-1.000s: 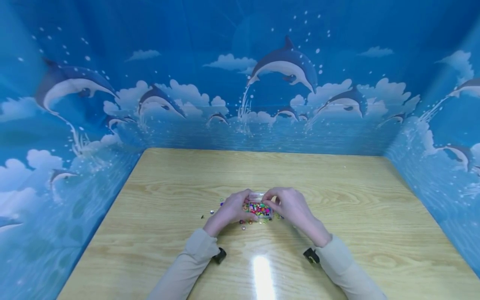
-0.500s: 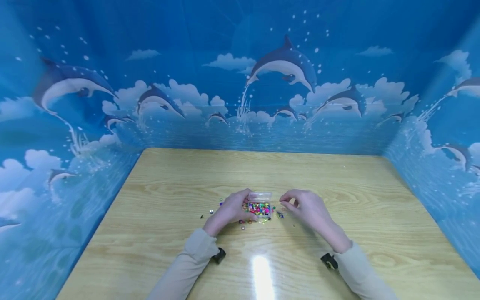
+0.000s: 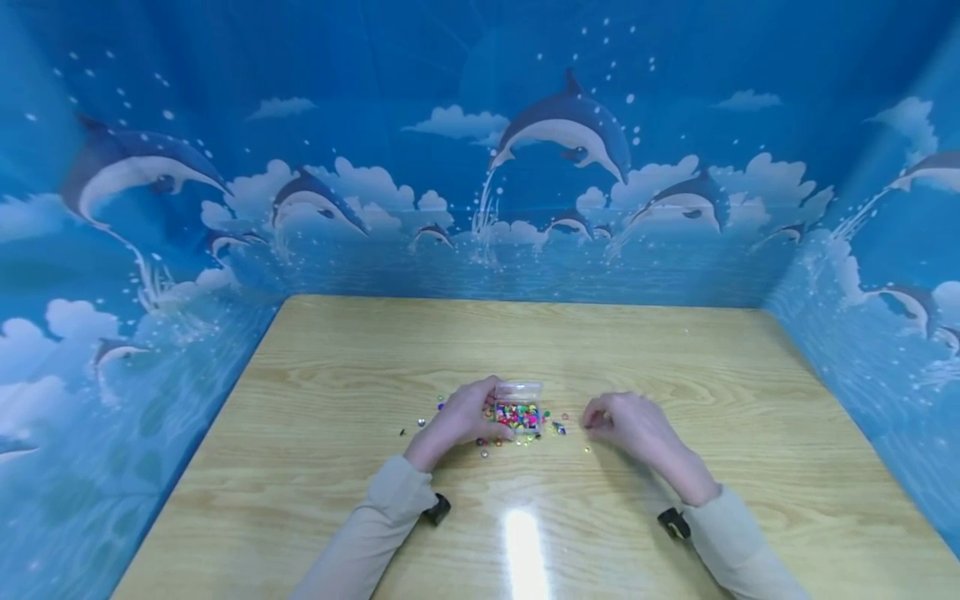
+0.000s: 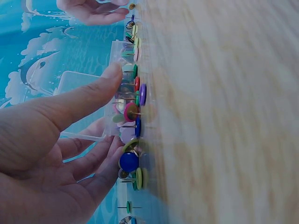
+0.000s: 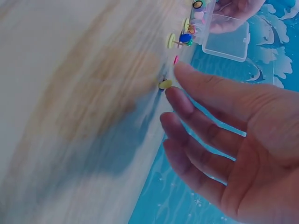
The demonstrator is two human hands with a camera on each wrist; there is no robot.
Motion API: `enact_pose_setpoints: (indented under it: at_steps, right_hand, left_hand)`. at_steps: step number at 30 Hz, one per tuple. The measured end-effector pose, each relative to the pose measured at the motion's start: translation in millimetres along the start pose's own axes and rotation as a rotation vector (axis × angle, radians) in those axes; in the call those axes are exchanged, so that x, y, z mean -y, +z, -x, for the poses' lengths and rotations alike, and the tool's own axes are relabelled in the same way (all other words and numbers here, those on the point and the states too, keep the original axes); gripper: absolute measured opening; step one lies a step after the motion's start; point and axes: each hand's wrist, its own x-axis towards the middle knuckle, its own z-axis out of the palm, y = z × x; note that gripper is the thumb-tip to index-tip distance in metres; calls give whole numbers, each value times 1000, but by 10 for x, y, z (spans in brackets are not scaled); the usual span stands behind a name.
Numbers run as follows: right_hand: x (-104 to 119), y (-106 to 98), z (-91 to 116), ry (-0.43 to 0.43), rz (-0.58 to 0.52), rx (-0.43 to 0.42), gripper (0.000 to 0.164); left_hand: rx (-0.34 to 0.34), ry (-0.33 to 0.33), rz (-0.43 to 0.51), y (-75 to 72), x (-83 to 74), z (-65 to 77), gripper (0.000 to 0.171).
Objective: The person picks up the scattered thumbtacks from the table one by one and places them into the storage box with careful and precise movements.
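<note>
A small clear plastic box (image 3: 542, 423), its hinged lid (image 3: 519, 390) raised at the back, is filled with colourful thumbtacks (image 3: 517, 414). My left hand (image 3: 468, 414) grips the box's left side, with the thumb (image 4: 100, 91) at the front and the fingers behind. To the right of the box, my right hand (image 3: 630, 423) is low over the table, fingers bent loosely and thumb apart from them. In the right wrist view a yellow thumbtack (image 5: 165, 84) lies close to its index fingertip; whether they touch, I cannot tell.
Loose thumbtacks lie around the box, including a few (image 3: 558, 428) between it and my right hand and a silvery one (image 3: 422, 422) left of my left hand. The wood-grain table (image 3: 375, 350) ends at a blue dolphin-print backdrop (image 3: 480, 275).
My right hand has left the box's opening and moved right and down to the table beside it. My left hand stays on the box.
</note>
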Motion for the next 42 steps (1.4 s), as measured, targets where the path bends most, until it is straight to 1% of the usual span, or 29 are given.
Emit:
enact_pose_setpoints:
  at_steps: [6,9,12,16,18,22,30,37,40,42]
  right_hand:
    - [-11,11,28,39,32,23,16]
    - [-23,12,28,49,36,23,15]
    - [-40,25,13,47,32,9,13]
    - [-32,30,-34,41,15,-30,12]
    - [4,25,-69,43,2,-51,10]
    - [144,11,-148,36,-15,-91,7]
    - [423,77,-283,-34,-53,-186,9]
    - [517,139,-334,-98,-113,-245,8]
    - [528,144,-333,-101,-122,-255,9]
    - [524,136,-329,-86,-127,-253,10]
  left_hand:
    - [-1,1,-18,3,2,-12,68]
    - [-2,-3,-7,-3,1,-11,69]
    - [0,-9,3,-6,2,-9,69]
    - [2,-10,1,-8,1,-8,68]
    - [1,-11,-2,-8,1,-9,67]
    - [-1,-12,-4,-8,1,-9,66]
    - [2,-9,-11,-4,0,-19,65]
    - [1,-4,-10,-10,6,-23,65]
    - [3,-6,-7,-8,6,-23,65]
    - [3,-9,-8,-7,6,-22,64]
